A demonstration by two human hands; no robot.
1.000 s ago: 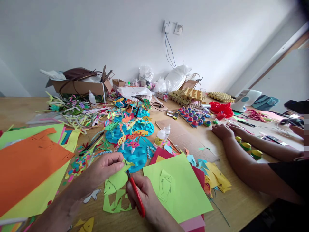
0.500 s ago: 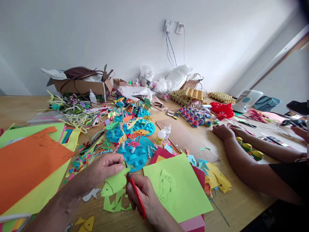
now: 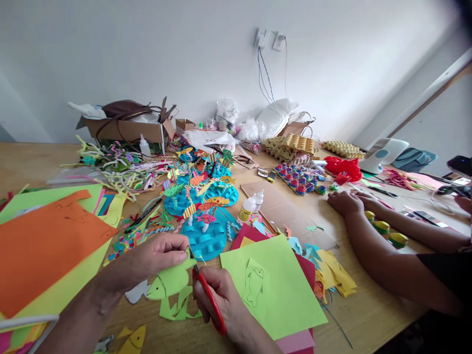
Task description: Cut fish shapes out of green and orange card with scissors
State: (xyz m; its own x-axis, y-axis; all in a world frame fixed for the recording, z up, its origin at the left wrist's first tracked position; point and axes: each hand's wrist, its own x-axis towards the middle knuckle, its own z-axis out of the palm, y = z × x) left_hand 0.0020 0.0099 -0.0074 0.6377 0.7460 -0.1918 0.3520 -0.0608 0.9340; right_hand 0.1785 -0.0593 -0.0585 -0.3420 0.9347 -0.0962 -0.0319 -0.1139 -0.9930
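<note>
A light-green paper fish with a drawn eye and gill line is pinched by its upper end in my left hand. My right hand grips red-handled scissors, whose blades touch the fish's right edge. Under the fish lie green paper offcuts. To the right, a green sheet carries a smaller paper piece with a fish drawn in outline. A yellow paper fish lies at the bottom, and a white fish-shaped cutout is partly behind my left wrist.
Beyond my hands stand blue bases with colourful paper fish. Two glue bottles are beside them. Orange paper covers the left. At right, a co-worker's arms rest near painted egg-carton cups. Egg cartons are stacked behind.
The green fish has turned slightly in my left hand, its head shifting left. My right hand and the scissors stay at its edge. The whole view has shifted a little.
</note>
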